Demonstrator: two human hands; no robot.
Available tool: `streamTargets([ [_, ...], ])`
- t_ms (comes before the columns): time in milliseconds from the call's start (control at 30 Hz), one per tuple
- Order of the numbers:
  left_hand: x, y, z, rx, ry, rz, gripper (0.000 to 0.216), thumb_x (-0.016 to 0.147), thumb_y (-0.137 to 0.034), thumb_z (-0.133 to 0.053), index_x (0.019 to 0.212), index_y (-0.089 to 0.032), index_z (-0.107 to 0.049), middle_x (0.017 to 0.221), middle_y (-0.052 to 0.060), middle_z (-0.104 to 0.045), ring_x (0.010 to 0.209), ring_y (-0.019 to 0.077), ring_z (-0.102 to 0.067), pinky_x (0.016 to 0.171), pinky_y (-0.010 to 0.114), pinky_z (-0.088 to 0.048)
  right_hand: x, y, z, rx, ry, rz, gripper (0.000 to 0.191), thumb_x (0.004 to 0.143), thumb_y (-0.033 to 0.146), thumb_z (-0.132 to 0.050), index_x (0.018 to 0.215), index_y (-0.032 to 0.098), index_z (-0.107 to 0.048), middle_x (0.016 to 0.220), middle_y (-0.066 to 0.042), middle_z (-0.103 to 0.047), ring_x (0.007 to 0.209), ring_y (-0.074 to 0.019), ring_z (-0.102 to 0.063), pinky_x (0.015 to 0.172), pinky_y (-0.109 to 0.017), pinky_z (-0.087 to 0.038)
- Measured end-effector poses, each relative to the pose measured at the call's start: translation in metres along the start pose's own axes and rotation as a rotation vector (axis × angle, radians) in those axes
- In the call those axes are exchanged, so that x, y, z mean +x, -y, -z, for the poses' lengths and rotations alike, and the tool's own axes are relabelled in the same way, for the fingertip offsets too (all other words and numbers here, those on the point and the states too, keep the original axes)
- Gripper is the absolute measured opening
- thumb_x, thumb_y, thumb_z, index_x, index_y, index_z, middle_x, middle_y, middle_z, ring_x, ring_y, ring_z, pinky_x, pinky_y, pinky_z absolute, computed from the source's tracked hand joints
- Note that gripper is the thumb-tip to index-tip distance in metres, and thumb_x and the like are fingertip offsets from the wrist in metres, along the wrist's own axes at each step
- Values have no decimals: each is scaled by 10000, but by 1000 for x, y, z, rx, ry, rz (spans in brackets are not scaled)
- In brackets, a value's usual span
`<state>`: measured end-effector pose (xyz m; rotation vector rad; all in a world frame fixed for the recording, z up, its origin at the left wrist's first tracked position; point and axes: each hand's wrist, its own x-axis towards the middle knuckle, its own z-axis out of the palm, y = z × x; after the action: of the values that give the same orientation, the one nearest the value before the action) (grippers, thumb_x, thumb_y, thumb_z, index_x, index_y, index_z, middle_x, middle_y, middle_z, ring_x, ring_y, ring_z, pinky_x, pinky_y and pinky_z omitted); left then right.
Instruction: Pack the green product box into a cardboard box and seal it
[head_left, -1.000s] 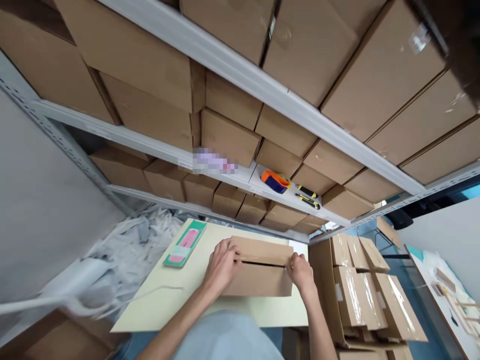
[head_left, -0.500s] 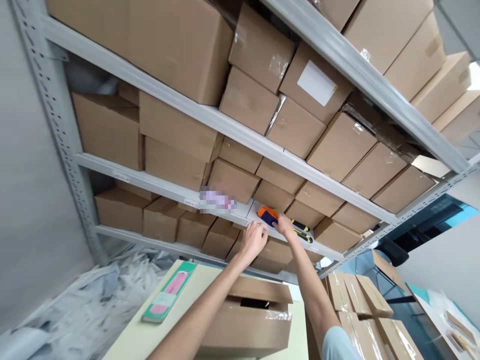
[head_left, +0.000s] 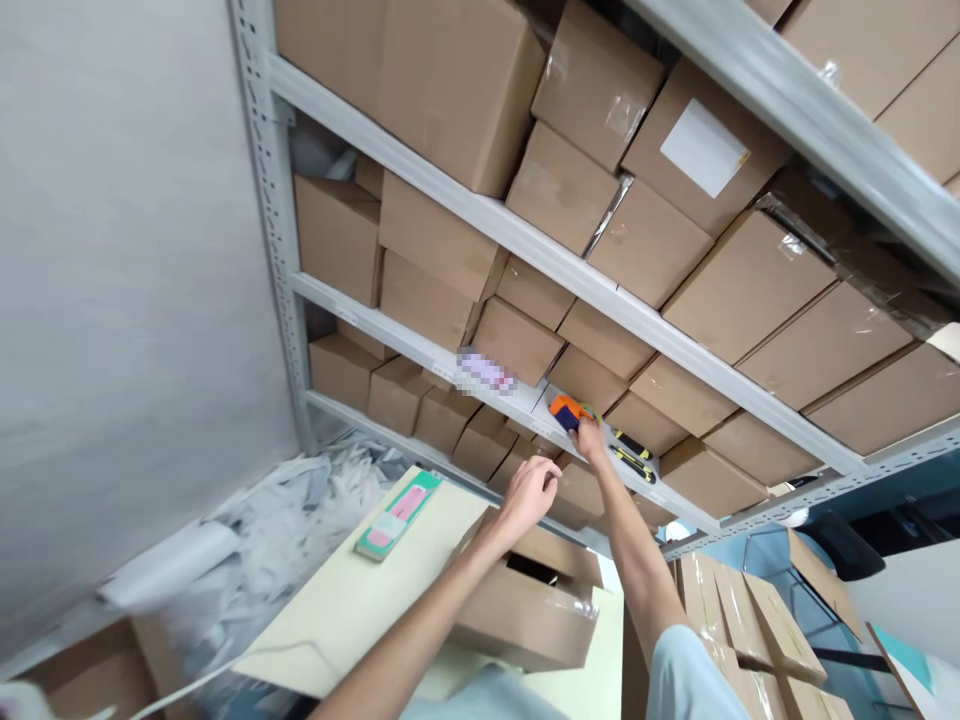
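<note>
My right hand (head_left: pixel 590 437) reaches up to the metal shelf (head_left: pixel 525 405) and closes on an orange and blue tape dispenser (head_left: pixel 565 410). My left hand (head_left: pixel 529 493) hovers in the air just below the shelf edge, fingers loosely curled and holding nothing. Beneath both arms a cardboard box (head_left: pixel 529 605) sits on the pale yellow table (head_left: pixel 345 600), its top flaps partly ajar with a dark gap showing.
A green and pink packet (head_left: pixel 397 515) lies on the table's far left. Two yellow-black utility knives (head_left: pixel 634 455) rest on the shelf right of the dispenser. Crumpled white packing paper (head_left: pixel 300 510) is heaped at left. Cardboard boxes fill the shelves; taped boxes (head_left: pixel 757 620) stack at right.
Both hands left the box on the table and rose to the shelf. The right hand has closed on the tape dispenser; the left hand has dropped back slightly. The view swung up and left.
</note>
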<state>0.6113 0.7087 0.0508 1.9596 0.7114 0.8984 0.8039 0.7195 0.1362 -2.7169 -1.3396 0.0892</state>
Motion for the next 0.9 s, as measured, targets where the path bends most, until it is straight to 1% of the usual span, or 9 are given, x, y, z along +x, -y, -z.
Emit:
streamTargets([
  [100, -25, 4, 11, -74, -18, 47, 204, 981, -159, -638, 1117, -231, -772, 1205, 93, -818, 1151, 265, -785, 1080, 429, -617, -38, -12, -13, 106, 8, 55, 399, 1125, 306, -467, 1409, 85, -637, 1425, -225, -747, 1345, -276, -685, 1169, -356, -506],
  [167, -48, 3, 20, -197, -45, 64, 208, 1026, -267, -633, 1196, -231, -748, 1215, 94, -819, 1104, 246, -800, 1034, 406, -644, -82, -18, -30, 329, 13, 106, 479, 1159, 408, -354, 1424, 112, -621, 1407, -190, -760, 1301, -258, -708, 1129, -355, -548],
  [200, -60, 0, 24, -263, -53, 66, 219, 1036, -319, -640, 1211, -234, -742, 1203, 88, -820, 1072, 239, -806, 1006, 395, -656, -108, -20, -39, 522, 7, 129, 517, 1158, 478, -350, 1412, 124, -630, 1388, -178, -769, 1285, -262, -719, 1122, -365, -564],
  [300, -94, -14, 33, -359, -49, 75, 223, 1035, -412, -673, 1172, -257, -756, 1141, 56, -816, 975, 218, -808, 932, 365, -672, -187, -12, -65, 1073, -6, 98, 588, 1068, 678, -541, 1352, 185, -690, 1315, -142, -803, 1262, -302, -737, 1153, -441, -577],
  [400, -116, -30, 39, -328, -57, 103, 210, 1028, -434, -684, 1107, -264, -780, 1105, 54, -815, 927, 217, -791, 920, 367, -672, -240, 6, -76, 1265, -24, 2, 599, 1026, 730, -608, 1341, 231, -712, 1317, -117, -801, 1252, -300, -742, 1189, -470, -565],
  [533, -130, -49, 52, -255, -51, 89, 215, 1021, -458, -697, 1047, -269, -795, 1058, 61, -824, 945, 241, -784, 925, 383, -673, -272, 14, -66, 1291, -90, -52, 641, 964, 809, -663, 1294, 265, -732, 1269, -99, -810, 1176, -291, -758, 1123, -453, -609],
  [667, -141, -69, 70, -267, 12, -58, 191, 1053, -478, -715, 1049, -320, -821, 1038, 38, -833, 953, 245, -803, 920, 390, -685, -289, 7, -40, 1343, -76, 13, 656, 902, 864, -734, 1170, 267, -772, 1131, -93, -826, 1090, -310, -783, 1018, -459, -659],
  [800, -152, -78, 82, -219, -24, -191, 114, 1073, -306, -719, 1092, -306, -832, 1055, 33, -848, 971, 222, -814, 952, 367, -672, -294, 10, -27, 1387, 41, 90, 757, 868, 947, -708, 1110, 238, -810, 993, -108, -831, 985, -321, -796, 874, -443, -689],
  [900, -155, -78, 94, -151, -78, -205, 120, 1040, -227, -754, 1120, -278, -828, 1024, 28, -834, 923, 196, -783, 909, 333, -653, -295, 10, -33, 1315, 57, 107, 632, 930, 841, -750, 998, 217, -820, 923, -100, -833, 890, -288, -793, 858, -415, -683],
])
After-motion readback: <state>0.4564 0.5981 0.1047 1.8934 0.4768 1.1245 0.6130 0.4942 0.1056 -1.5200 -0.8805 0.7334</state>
